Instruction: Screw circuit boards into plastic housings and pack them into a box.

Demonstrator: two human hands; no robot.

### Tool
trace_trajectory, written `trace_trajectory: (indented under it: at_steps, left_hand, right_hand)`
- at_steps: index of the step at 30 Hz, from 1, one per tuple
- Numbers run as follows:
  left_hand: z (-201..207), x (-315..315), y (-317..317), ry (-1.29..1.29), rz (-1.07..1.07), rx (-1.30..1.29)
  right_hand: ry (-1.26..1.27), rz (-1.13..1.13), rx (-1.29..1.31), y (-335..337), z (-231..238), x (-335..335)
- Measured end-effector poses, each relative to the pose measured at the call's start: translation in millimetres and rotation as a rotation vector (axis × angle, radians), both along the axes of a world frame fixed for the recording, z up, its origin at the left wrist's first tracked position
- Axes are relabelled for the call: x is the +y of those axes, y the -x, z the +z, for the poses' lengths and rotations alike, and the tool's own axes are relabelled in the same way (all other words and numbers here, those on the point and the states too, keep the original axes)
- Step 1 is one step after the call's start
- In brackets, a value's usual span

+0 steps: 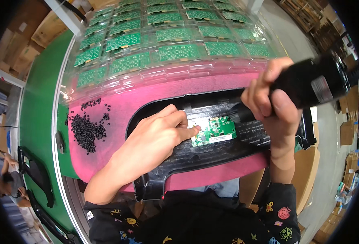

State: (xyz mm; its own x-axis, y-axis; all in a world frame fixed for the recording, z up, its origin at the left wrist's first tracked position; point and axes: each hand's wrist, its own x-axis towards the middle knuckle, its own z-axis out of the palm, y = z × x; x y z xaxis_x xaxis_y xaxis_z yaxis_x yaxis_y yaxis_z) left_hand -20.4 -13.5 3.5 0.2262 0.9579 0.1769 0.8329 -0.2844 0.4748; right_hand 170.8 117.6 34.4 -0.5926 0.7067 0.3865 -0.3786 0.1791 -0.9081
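A green circuit board point(214, 132) lies inside a long black plastic housing point(179, 156). My left hand point(159, 129) reaches over the housing's left part, its fingers curled and a fingertip touching the board's left end. Whatever those fingertips may pinch is too small or hidden to make out. My right hand point(271, 97) is wrapped round a black power screwdriver point(313, 81), held tilted above the housing's right side. Its dark front end points down left toward the board, and its tip is hard to tell against the black plastic.
Small black screws point(86, 130) lie heaped on the pink mat point(118, 103) at left. Behind the housing, clear plastic trays point(175, 67) hold several circuit boards. More black housings point(35, 171) rest on the green surface point(45, 85) at far left, near another person point(13, 189).
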Motion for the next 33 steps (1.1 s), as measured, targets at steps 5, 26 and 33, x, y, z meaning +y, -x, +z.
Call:
trace_trajectory:
  at_steps: [5,26,33]
  left_hand:
    - [-3.2,5.7,0.8,-0.071,-0.022,-0.207]
    - [0.2,8.7,-7.0,-0.189,0.003,-0.305]
    - [-0.7,9.6,-2.8,-0.317,0.074,-0.297]
  right_hand:
    - [0.085,0.239,0.309,-9.1,0.3,9.1]
    - [0.143,0.118,0.213,-4.7,2.3,-21.1]
    - [0.109,0.225,0.158,-19.7,8.3,-16.9]
